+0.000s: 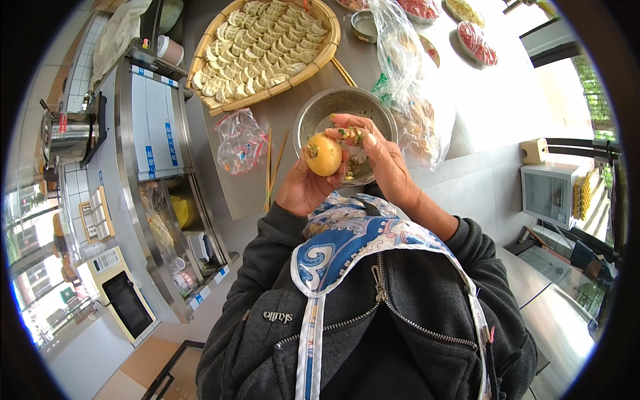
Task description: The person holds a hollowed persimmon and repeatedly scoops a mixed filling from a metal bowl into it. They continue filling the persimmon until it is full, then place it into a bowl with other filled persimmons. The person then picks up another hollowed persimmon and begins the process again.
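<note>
My left hand (pixel 305 187) cups a smooth, round yellow ball (pixel 325 156) that looks like dough. Bits of filling show at a small opening on its upper left side. Just right of the ball, my right hand (pixel 382 155) holds a small clump of chopped green and pale filling (pixel 351 135) at its fingers. Both hands are above the near part of a steel mixing bowl (pixel 311 112). Scraps of the same filling cling to the inside of that bowl, and the hands hide part of it.
A woven bamboo tray (pixel 267 100) of crescent dumplings (pixel 265 47) lies beyond the bowl. Left of the bowl are a crumpled plastic bag (pixel 241 141) and thin sticks (pixel 275 167). Clear bags (pixel 420 120), a small metal bowl (pixel 365 26) and wrapped plates of red food (pixel 477 42) stand right.
</note>
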Available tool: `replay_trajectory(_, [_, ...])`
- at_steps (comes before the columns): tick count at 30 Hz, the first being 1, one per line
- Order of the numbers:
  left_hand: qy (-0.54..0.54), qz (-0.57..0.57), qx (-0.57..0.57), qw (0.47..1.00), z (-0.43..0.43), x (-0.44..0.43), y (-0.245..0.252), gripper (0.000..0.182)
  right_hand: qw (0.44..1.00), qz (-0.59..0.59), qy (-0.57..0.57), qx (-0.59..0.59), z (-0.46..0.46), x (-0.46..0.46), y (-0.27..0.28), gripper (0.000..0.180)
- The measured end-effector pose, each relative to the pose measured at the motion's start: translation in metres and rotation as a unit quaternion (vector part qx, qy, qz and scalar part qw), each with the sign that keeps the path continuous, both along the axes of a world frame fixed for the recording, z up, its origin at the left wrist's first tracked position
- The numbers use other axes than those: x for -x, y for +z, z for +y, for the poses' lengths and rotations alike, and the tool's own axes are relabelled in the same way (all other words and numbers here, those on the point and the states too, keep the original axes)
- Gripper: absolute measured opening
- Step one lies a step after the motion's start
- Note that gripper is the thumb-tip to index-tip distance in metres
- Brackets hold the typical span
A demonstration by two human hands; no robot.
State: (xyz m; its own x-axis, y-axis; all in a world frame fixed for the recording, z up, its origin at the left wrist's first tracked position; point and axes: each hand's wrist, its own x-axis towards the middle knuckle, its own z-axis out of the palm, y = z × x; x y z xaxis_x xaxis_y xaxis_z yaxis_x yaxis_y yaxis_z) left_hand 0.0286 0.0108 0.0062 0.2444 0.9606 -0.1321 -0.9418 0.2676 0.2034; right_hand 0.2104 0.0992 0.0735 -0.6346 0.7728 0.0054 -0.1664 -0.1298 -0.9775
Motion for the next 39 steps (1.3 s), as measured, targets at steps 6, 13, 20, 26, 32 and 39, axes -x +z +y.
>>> replay_trajectory(6, [0.027,-0.056,-0.013,0.998,0.003,-0.003,-0.002,0.062,0.993,-0.017,0.004,-0.113,-0.004,-0.002,0.002,0.053])
replay_trajectory(13, [0.07,0.033,0.007,0.997,0.006,-0.007,0.004,0.059,0.999,0.015,-0.031,0.035,-0.005,-0.004,0.002,0.059])
replay_trajectory(20, [0.033,0.105,-0.006,0.994,0.006,-0.005,0.007,0.061,0.981,0.097,-0.059,0.158,0.004,-0.001,-0.008,0.065])
replay_trajectory(26, [0.018,0.184,-0.003,0.983,0.002,-0.007,0.01,0.062,0.981,0.09,-0.032,0.169,0.005,-0.002,-0.007,0.061])
replay_trajectory(32, [0.026,0.183,0.016,0.983,0.0,-0.01,0.012,0.075,0.983,0.088,-0.023,0.161,0.006,-0.004,-0.009,0.058])
replay_trajectory(39, [0.016,0.132,-0.016,0.991,0.004,-0.012,0.016,0.077,0.984,0.093,-0.019,0.149,0.001,-0.005,-0.007,0.057])
